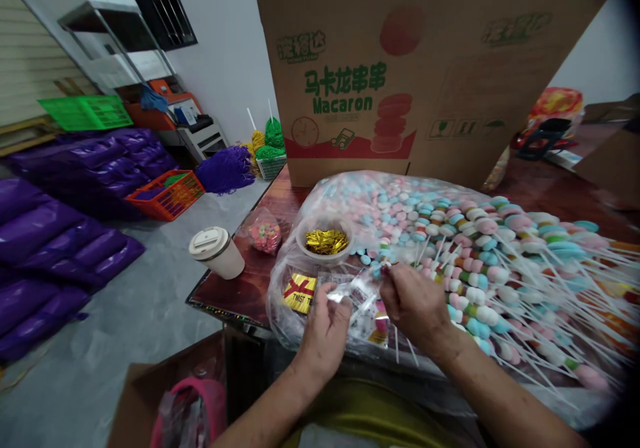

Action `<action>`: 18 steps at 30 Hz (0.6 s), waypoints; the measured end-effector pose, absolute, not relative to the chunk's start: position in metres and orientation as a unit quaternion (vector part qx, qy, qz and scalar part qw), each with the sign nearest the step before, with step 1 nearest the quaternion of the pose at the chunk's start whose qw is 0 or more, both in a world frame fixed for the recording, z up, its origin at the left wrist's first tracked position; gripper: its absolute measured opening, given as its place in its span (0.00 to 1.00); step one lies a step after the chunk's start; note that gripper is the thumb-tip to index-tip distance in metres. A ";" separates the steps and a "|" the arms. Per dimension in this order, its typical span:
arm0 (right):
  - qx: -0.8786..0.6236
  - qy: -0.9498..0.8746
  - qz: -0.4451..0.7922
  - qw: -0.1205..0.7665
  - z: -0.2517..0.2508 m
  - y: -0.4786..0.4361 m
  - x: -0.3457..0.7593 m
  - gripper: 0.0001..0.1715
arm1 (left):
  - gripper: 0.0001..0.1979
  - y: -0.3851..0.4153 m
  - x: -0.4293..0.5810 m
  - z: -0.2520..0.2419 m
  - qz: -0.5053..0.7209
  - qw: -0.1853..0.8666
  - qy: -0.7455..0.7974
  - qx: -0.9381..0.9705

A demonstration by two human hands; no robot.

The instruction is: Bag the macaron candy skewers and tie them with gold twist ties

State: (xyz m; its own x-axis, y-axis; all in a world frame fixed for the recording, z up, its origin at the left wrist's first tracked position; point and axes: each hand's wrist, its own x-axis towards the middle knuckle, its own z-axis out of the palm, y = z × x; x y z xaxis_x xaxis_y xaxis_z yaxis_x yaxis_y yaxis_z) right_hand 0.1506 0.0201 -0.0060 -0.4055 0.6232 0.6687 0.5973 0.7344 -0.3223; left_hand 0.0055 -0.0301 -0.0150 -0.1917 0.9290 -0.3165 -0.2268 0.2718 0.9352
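Note:
Above the table's near edge, a small clear plastic bag [361,296] with printing on it stretches between my two hands. My left hand [324,331] pinches its left side between thumb and fingers. The closed fingers of my right hand [417,301] grip its upper right end; a tiny dark reddish bit shows at those fingertips. Just beyond stands a round bowl [324,253] of gold twist ties [326,241]. A yellow "TWIST TIE" packet [300,293] lies left of the bag. Marshmallow skewers [480,281] on white sticks are piled beside my right hand.
A large cardboard Macaron box [350,128] stands at the back of the table. Loose marshmallows [400,208] lie in a big clear plastic sheet. At left are a lidded cup [218,253] and a bag of small candies [265,236]. An open carton [135,395] sits below.

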 end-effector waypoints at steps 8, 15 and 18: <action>-0.438 -0.692 0.390 0.421 -0.002 -0.002 0.132 0.15 | 0.46 -0.020 -0.058 0.033 0.503 0.711 0.399 0.286; -0.408 -0.578 0.609 0.358 -0.005 -0.013 0.115 0.16 | 0.39 -0.019 -0.029 0.012 0.534 0.717 0.374 0.248; -0.439 -0.624 0.533 0.365 -0.001 -0.010 0.115 0.14 | 0.25 -0.019 -0.024 0.015 0.571 0.636 0.440 0.276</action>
State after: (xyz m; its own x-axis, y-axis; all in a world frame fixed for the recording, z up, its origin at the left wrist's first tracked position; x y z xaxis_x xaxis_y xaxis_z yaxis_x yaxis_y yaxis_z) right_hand 0.1152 -0.0103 -0.0008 -0.3467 0.9379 -0.0119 0.1596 0.0465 -0.9861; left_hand -0.0242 -0.0191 0.0147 -0.0401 0.9689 -0.2442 -0.4836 0.1950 0.8533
